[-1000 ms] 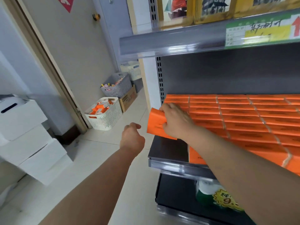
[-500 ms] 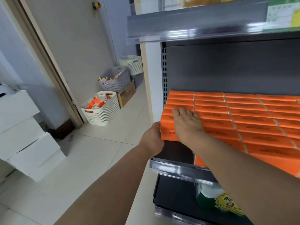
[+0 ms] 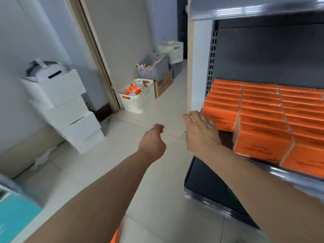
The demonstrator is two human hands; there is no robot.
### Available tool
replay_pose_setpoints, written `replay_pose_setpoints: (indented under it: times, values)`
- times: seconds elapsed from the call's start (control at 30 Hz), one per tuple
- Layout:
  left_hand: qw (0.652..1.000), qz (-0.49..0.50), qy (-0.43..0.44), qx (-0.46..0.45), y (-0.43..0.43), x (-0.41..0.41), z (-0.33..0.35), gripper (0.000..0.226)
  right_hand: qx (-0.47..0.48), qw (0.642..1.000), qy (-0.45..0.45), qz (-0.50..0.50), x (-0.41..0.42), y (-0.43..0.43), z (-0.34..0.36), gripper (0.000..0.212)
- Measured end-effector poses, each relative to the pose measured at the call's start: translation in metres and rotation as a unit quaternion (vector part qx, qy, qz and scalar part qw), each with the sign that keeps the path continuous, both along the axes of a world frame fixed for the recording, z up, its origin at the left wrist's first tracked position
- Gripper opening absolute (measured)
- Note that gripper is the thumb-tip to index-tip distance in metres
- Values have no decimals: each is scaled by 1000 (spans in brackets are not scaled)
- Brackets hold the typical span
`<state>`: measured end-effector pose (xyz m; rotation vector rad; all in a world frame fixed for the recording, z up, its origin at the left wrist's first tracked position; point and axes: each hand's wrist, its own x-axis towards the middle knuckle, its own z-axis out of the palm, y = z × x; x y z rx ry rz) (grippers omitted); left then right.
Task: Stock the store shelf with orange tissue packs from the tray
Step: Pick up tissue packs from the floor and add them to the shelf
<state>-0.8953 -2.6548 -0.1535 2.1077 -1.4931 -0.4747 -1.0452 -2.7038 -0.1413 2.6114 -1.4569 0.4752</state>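
Nearest the camera, at the bottom edge of the view and well short of the shelf (image 3: 298, 172), an orange sliver (image 3: 116, 234) shows under the left forearm. It may be a pack on the tray, but too little shows to tell. Ahead of it the left hand (image 3: 152, 141) hangs over the floor, out to the left of the shelf, fingers loosely curled with nothing in them. The right hand (image 3: 201, 132) is at the shelf's left front corner, fingers straight and together, their tips laid against the end face of the outermost row of orange tissue packs (image 3: 263, 118); it grips nothing. The packs stand on edge in tight rows across the shelf, filling it from the back panel almost to the front rail, with a bare dark patch of deck at the left front, just beside the right hand. They look like light, soft, film-wrapped bricks that should give under the fingers and slide easily on one another. A pack is probably best taken across its two broad faces, thumb on one side and fingers on the other, then pushed home with a flat palm rather than pinched by a corner of wrap. Beyond the shelf's left end, on the floor by the door frame, a white basket (image 3: 138, 100) holds more orange packs, with a cardboard box (image 3: 164, 83) and a grey basket (image 3: 154, 69) behind it.
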Motion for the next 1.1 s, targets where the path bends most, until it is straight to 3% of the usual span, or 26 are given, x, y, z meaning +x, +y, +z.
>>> replay_pose_setpoints:
  times: [0.1, 0.17, 0.33, 0.5, 0.67, 0.87, 0.93, 1.0, 1.1]
  values:
    - [997, 59, -9, 49, 51, 42, -28, 54, 6, 998, 5, 60, 31, 43, -40, 61]
    - [991, 105, 3, 83, 83, 70, -52, 51, 65, 992, 32, 103, 50, 70, -66, 61]
    - [964, 199, 54, 167, 146, 123, -121, 48, 131, 977, 56, 156, 88, 125, -132, 71]
    - [927, 275, 129, 220, 190, 145, -202, 47, 202, 951, 120, 201, 104, 157, -207, 62]
    - [910, 236, 154, 305, 219, 152, -269, 50, 297, 914, 186, 206, 110, 185, -280, 54]
    - [906, 274, 140, 290, 235, 158, -321, 44, 380, 861, 244, 235, 130, 232, -346, 41]
    - [906, 306, 116, 268, 234, 160, -332, 43, 381, 858, 248, 238, 132, 249, -365, 36]
    - [909, 319, 97, 250, 233, 161, -343, 42, 405, 846, 257, 231, 136, 265, -381, 42]
    - [910, 321, 92, 246, 233, 163, -352, 42, 433, 837, 249, 224, 139, 285, -402, 83]
